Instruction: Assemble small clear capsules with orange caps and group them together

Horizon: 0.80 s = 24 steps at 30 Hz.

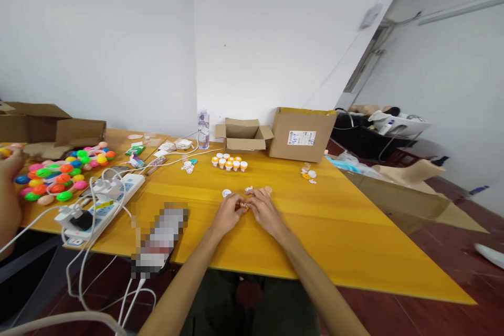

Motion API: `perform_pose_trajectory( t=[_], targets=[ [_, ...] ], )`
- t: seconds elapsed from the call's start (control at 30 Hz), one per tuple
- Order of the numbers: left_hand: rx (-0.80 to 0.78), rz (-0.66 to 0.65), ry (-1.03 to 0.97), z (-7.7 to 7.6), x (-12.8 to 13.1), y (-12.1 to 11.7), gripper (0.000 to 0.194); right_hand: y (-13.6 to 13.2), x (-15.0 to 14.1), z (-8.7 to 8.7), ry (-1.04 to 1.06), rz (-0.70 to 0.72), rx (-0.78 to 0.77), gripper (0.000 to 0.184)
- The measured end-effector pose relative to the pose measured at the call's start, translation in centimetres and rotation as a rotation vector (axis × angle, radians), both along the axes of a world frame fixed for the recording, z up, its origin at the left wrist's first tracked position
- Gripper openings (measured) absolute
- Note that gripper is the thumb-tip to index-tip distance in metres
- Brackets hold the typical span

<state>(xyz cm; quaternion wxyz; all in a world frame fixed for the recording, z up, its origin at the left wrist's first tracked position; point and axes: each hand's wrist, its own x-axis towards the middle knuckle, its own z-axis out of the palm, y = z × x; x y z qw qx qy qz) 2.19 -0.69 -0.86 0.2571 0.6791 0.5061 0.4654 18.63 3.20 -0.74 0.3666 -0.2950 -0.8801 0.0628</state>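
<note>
On the yellow table (334, 241), the left hand (228, 212) and right hand (266, 212) pinch a small orange part (244, 209), apparently steadying it from left and right.

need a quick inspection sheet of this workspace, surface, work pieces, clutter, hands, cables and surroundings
surface: yellow-brown table, wood-like grain
work pieces: small orange piece between the hands, mostly hidden; white round piece just beyond the left hand; cluster of orange-and-white pieces before an open carton
clutter: colourful balls at left, pixelated phone-like device at the near edge, bottle, large carton
hands: left hand and right hand close together; exact grip unclear
cables: white cables around the power strip, some hanging off the table
surroundings: white wall; another person's hand at far left
</note>
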Motion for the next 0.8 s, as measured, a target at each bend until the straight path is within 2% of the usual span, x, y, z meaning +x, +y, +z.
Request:
perform_pose_trajectory(
  t=[0.8],
  targets=[
    [-0.01, -0.001, -0.002, -0.01, 0.09, -0.03, 0.014, -0.14, 0.06, 0.05, 0.011, -0.011, -0.038, 0.023]
  ],
)
